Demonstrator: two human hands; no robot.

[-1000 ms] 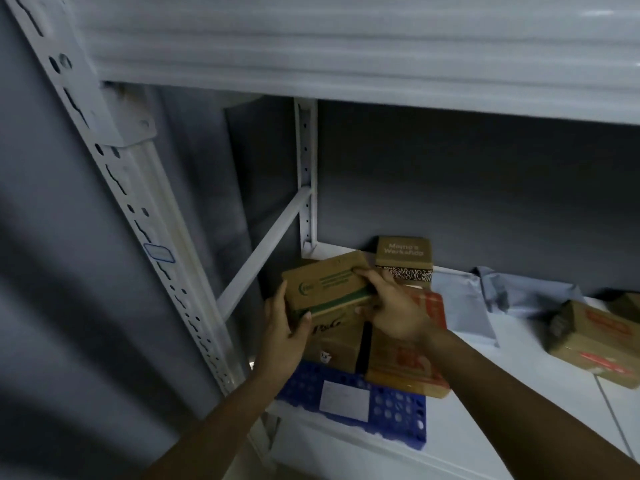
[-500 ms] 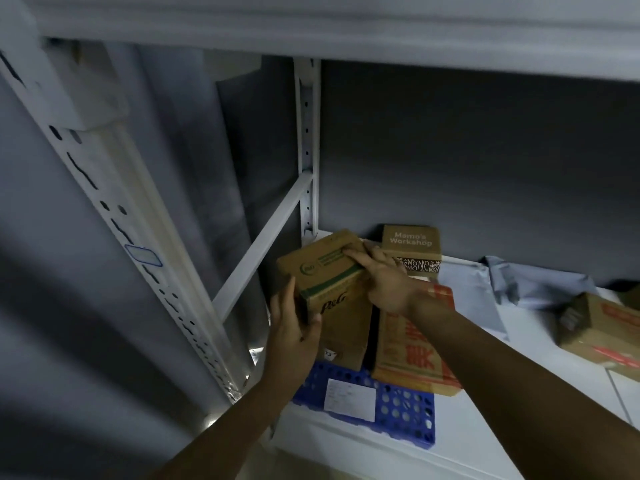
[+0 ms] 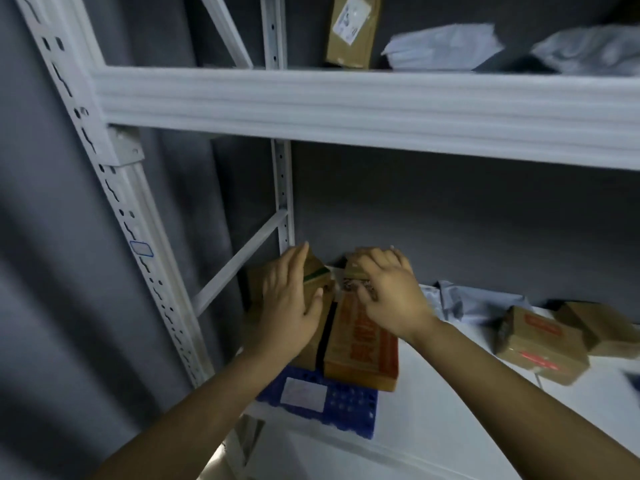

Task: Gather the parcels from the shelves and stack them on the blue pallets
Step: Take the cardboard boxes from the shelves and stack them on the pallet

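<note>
Plainly both hands are settling parcels against the back corner so the stack stays square on the blue pallet (image 3: 346, 407); the left hand (image 3: 289, 306) lies flat, grip wide, on the green-striped box (image 3: 317, 273); the right hand (image 3: 389, 292) curls its grip over the small patterned box (image 3: 353, 271).

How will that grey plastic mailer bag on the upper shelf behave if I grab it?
The grey mailer bag looks crumpled and sagging, so it will probably flop and bend rather than hold shape. Its smooth plastic surface may slip. It is probably light.
</note>
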